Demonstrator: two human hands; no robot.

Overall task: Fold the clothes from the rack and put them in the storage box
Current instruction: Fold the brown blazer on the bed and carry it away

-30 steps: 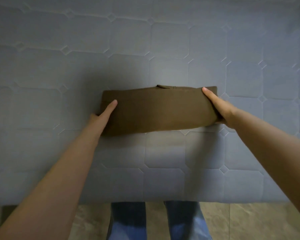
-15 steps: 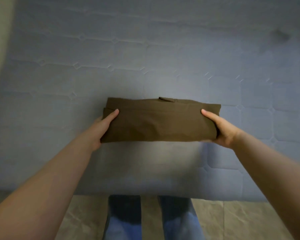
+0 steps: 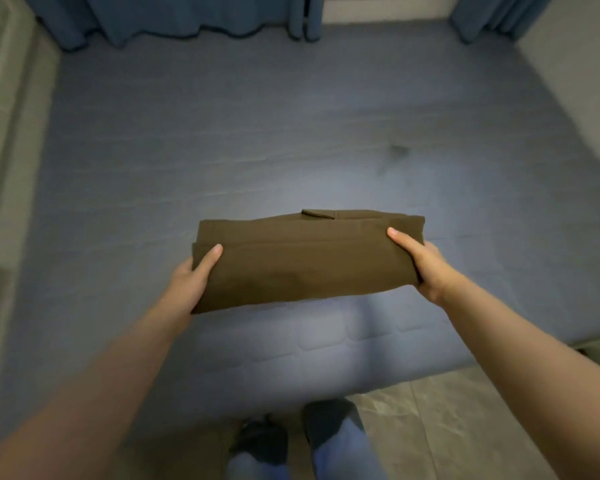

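A brown folded garment (image 3: 305,258) hangs in the air over the near part of the grey-blue quilted mattress (image 3: 291,133). My left hand (image 3: 191,282) grips its left end, thumb on top and fingers hidden underneath. My right hand (image 3: 420,263) grips its right end the same way. A small flap sticks up from the garment's far edge. Neither the rack nor the storage box is in view.
Blue curtains (image 3: 174,15) hang along the far side of the mattress. A pale wall (image 3: 575,84) runs on the right and a light panel (image 3: 4,98) on the left. Beige floor tiles (image 3: 447,420) and my legs (image 3: 309,455) show below.
Both hands have lifted the folded garment off the mattress and toward me. The view has pulled back, and the curtains and the mattress's near edge now show.
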